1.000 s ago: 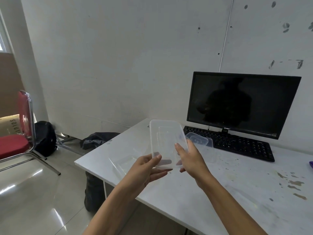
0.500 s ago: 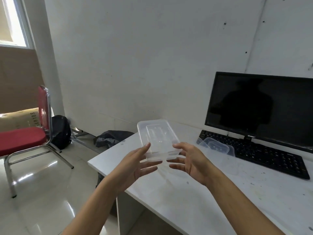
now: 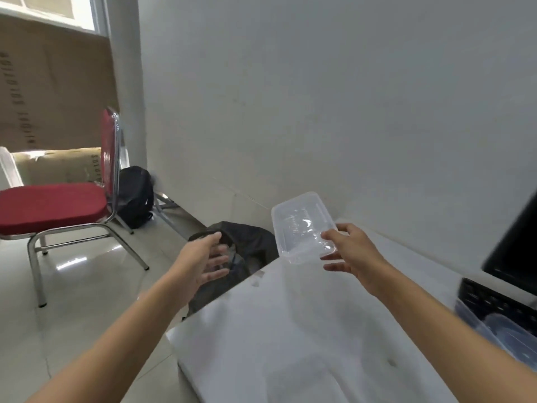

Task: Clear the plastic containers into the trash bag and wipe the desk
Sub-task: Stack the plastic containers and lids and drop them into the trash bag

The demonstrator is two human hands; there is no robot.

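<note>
Head view: a red padded chair [image 3: 49, 205] on chromed tube legs is seen at far left on the glossy tiled floor, with a black backpack [image 3: 135, 196] behind it. The left hand [image 3: 200, 260] is held out above a crumpled black trash bag [image 3: 252, 242] on the floor, its grip released and its fingers spread. A clear, rectangular plastic container [image 3: 302, 225] with rounded corners is held tilted in the air above the worktop's left edge, just right of the bag. Its near end is pinched by the right hand [image 3: 353, 251], thumb on top and fingers beneath. The smooth white worktop [image 3: 290, 330] is crossed by that forearm. A black keyboard [image 3: 494, 301] and a second clear container [image 3: 499, 330] are blurred at far right.
</note>
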